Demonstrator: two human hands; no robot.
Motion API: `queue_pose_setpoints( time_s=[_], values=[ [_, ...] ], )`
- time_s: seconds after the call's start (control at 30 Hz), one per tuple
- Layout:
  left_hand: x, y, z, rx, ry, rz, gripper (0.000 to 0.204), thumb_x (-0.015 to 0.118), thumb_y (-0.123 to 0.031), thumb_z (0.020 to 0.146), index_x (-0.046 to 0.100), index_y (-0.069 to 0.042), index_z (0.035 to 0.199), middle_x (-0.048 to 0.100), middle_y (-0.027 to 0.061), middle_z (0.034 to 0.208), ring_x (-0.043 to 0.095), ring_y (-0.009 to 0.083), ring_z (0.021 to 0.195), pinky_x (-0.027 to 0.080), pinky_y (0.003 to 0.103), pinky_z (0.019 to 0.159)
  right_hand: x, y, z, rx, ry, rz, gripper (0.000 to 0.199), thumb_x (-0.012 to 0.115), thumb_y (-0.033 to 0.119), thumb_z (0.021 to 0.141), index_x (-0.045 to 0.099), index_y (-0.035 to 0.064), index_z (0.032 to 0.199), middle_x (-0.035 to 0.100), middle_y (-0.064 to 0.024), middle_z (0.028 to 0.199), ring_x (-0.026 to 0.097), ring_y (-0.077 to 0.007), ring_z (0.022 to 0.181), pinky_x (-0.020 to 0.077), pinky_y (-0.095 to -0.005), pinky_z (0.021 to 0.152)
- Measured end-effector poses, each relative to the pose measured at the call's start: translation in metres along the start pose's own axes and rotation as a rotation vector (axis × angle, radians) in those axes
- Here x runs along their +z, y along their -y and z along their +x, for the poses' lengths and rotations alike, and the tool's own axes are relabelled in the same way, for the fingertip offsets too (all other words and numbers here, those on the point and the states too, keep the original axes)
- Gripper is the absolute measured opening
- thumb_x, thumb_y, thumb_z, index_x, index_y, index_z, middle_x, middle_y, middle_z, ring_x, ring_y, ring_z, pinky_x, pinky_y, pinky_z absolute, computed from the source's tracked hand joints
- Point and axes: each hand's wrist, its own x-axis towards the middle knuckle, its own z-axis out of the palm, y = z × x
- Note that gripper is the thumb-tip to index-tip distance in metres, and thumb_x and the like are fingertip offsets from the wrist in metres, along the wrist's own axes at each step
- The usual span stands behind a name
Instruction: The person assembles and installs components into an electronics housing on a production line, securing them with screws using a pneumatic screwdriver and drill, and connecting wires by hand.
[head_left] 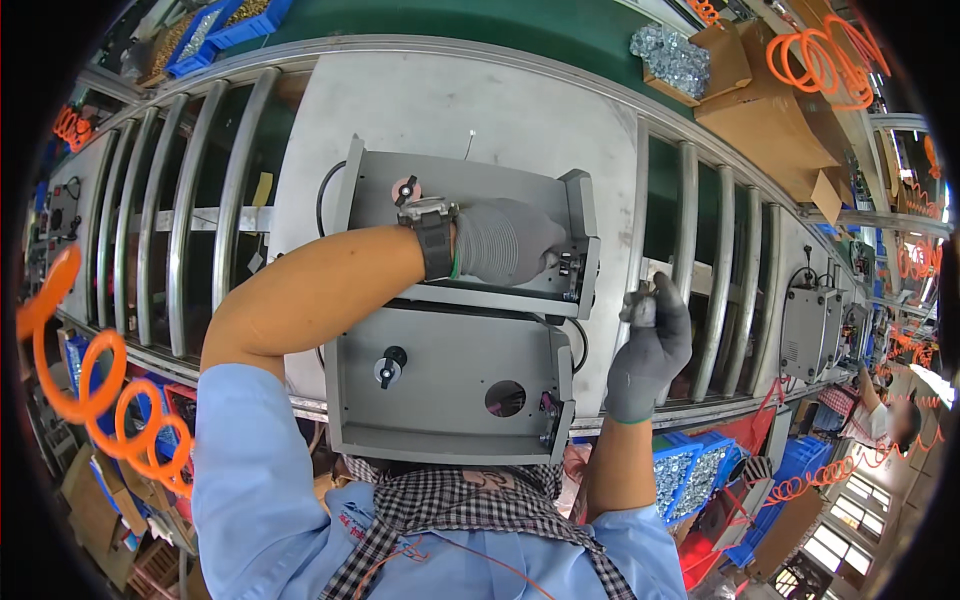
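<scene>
Two grey sheet-metal housings lie open on the white board, the far housing (385, 178) touching or nearly touching the near housing (440, 345). My left hand (508, 243), in a grey glove with a watch above its cuff, reaches across into the far one. Its fingers are curled beside a small black fitting (570, 265) at the right end wall; what they grip is hidden. To the right of the housings, my gloved right hand (650, 352) is raised, closed around small shiny metal pieces (640, 308), too small to name. A black knob (388, 368) stands in the near housing.
A white board (450, 95) lies between metal rollers (190, 210) on both sides. Blue bins of hardware (690, 470) stand at lower right. Orange coiled hoses (100, 370) hang left and right. A cardboard box (775, 130) sits far right, with a person (885, 420) beyond.
</scene>
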Motion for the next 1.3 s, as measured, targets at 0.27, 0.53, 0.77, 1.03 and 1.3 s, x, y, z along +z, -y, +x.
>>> queue_pose_setpoints(
  time_s=[0.27, 0.53, 0.77, 1.03, 1.3],
  values=[
    [-0.001, -0.012, 0.011, -0.169, 0.098, 0.167, 0.02, 0.055, -0.025, 0.087, 0.063, -0.009, 0.097, 0.065, 0.0126, 0.09, 0.064, 0.031, 0.088, 0.051, 0.044, 0.076, 0.044, -0.019, 0.043, -0.016, 0.067, 0.146, 0.023, 0.066, -0.003, 0.081, 0.061, -0.0065, 0.104, 0.068, -0.0154, 0.091, 0.063, -0.0147, 0.072, 0.0527, -0.0261, 0.068],
    [0.002, -0.003, 0.02, -0.089, 0.072, 0.054, 0.025, 0.063, -0.03, 0.083, 0.065, -0.014, 0.101, 0.067, 0.009, 0.093, 0.065, 0.0283, 0.086, 0.05, 0.041, 0.075, 0.056, -0.036, 0.038, -0.107, 0.006, 0.06, 0.018, 0.073, 0.001, 0.079, 0.066, -0.0047, 0.094, 0.068, -0.0097, 0.087, 0.062, -0.0129, 0.079, 0.0494, -0.0235, 0.074],
    [-0.004, -0.036, -0.03, 0.231, -0.363, -0.004, 0.02, 0.062, -0.026, 0.081, 0.064, -0.009, 0.093, 0.063, 0.0109, 0.082, 0.062, 0.0307, 0.078, 0.049, 0.041, 0.068, 0.027, -0.029, -0.004, -0.036, 0.153, -0.039, 0.023, 0.075, 0.016, 0.078, 0.064, -0.001, 0.088, 0.063, -0.0048, 0.084, 0.058, -0.0138, 0.081, 0.0466, -0.0252, 0.074],
    [0.062, -0.098, -0.091, -0.195, -0.012, 0.051, 0.019, 0.059, -0.021, 0.082, 0.059, -0.006, 0.095, 0.062, 0.0131, 0.087, 0.063, 0.033, 0.078, 0.051, 0.042, 0.069, -0.029, -0.007, -0.053, -0.112, 0.218, -0.272, 0.022, 0.07, 0.018, 0.081, 0.066, -0.0014, 0.09, 0.062, -0.0152, 0.103, 0.059, -0.024, 0.099, 0.0448, -0.0335, 0.088],
    [0.088, -0.109, -0.078, -0.091, 0.131, 0.236, 0.022, 0.059, -0.016, 0.08, 0.057, -0.003, 0.098, 0.062, 0.0162, 0.089, 0.065, 0.0331, 0.079, 0.052, 0.043, 0.07, -0.024, -0.024, -0.077, 0.157, 0.148, -0.146, 0.024, 0.068, 0.012, 0.082, 0.065, -0.004, 0.098, 0.064, -0.0083, 0.095, 0.058, -0.0146, 0.086, 0.0464, -0.0269, 0.08]
  ],
)
